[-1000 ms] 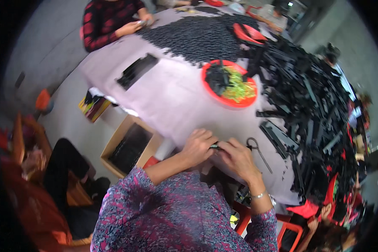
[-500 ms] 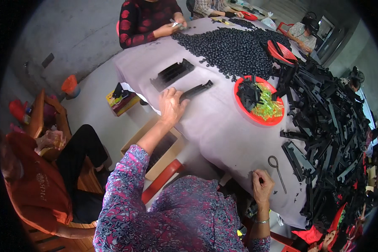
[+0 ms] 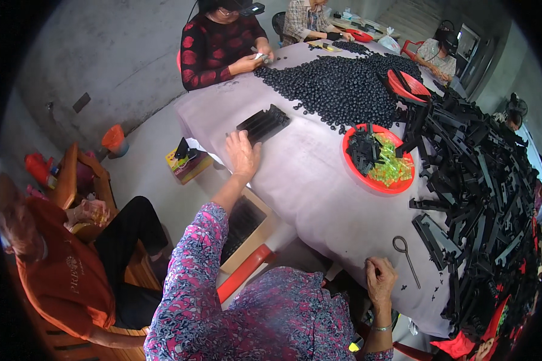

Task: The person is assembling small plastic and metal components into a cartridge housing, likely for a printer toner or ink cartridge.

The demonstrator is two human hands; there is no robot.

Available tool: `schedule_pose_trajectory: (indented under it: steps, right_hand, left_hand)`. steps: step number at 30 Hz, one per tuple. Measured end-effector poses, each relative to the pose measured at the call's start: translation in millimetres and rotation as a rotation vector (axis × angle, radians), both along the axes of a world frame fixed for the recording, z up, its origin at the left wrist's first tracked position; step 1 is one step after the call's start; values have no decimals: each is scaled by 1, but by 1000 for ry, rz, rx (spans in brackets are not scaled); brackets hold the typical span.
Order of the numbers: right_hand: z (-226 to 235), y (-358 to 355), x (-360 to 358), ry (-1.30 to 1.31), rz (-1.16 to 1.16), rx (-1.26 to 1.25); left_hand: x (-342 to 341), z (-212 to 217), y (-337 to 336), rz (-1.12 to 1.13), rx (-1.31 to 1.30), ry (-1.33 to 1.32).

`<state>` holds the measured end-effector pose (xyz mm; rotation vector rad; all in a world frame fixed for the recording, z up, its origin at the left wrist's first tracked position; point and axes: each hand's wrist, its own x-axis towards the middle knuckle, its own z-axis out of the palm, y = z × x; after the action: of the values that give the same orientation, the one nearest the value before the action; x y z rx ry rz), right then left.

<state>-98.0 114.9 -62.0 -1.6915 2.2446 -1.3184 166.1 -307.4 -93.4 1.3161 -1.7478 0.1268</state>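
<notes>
My left hand [image 3: 242,154] lies palm down at the near left edge of a small row of black plastic strips [image 3: 265,123] on the cloth-covered table. Its fingers are stretched out, with the tips at or just beside the row; a slight touch is hard to judge. My right hand [image 3: 380,280] rests at the table's near edge, fingers loosely curled in, nothing visible in them. Close to it lies a metal rod with a looped end [image 3: 408,262]. Farther up is a red bowl [image 3: 347,161] holding small black pieces and yellow-green clear pieces.
A large heap of black plastic parts [image 3: 482,186] covers the right side. Small round black pieces [image 3: 337,87] spread across the far side, near a red basket [image 3: 406,87]. Below the table edge stands an open cardboard box [image 3: 247,231]. Several people sit around; one [image 3: 60,271] is at left.
The long black strip by my left hand now lies against the other strips, and the hand has let go. My right hand stays curled at the edge. The view has shifted slightly.
</notes>
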Motion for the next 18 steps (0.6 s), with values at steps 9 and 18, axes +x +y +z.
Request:
schedule_pose_trajectory:
  steps: [9,18]
  right_hand:
    - [5,1,4,-100,-20,23]
    - [6,2,2,-51,-23,57]
  left_hand:
    - [-3,5,-3,14,161,54]
    - [5,-4,-8,-61,201,163]
